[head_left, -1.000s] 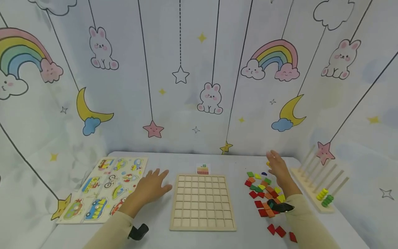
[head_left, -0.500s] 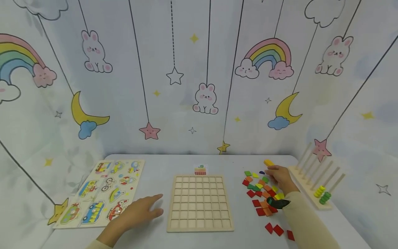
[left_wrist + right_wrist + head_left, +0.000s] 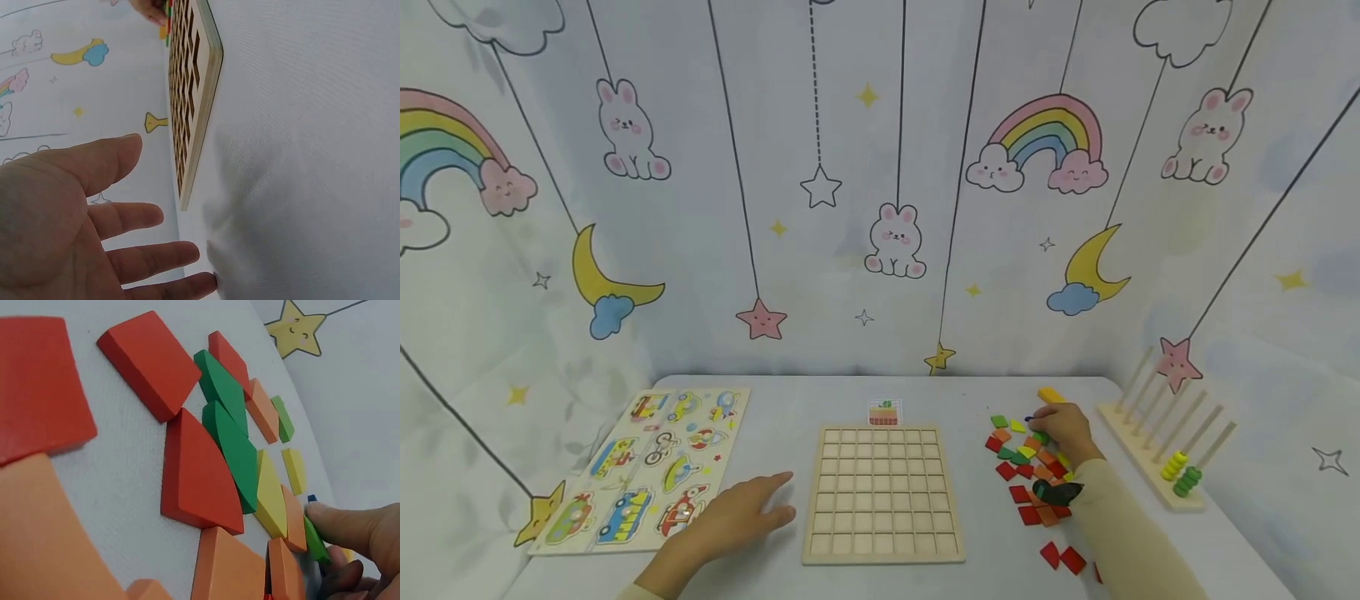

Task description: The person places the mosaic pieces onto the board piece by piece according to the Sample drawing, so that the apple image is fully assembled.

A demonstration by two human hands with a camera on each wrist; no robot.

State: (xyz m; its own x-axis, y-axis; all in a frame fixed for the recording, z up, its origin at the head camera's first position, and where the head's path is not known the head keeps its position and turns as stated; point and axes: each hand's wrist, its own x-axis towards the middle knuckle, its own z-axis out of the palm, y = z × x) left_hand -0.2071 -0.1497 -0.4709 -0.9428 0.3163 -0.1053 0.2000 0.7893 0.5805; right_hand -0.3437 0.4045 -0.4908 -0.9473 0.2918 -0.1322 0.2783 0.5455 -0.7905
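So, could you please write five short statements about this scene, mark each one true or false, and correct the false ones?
1. The right hand is at the coloured blocks. True.
2. The left hand grips the grid board. False: the left hand is apart from the grid board, with its fingers extended.
3. A small picture card lies beyond the far edge of the grid board. True.
4. The peg rack carries red and blue rings. False: the peg rack carries yellow rings and green rings.
5. The vehicle puzzle lies to the left of the grid board. True.
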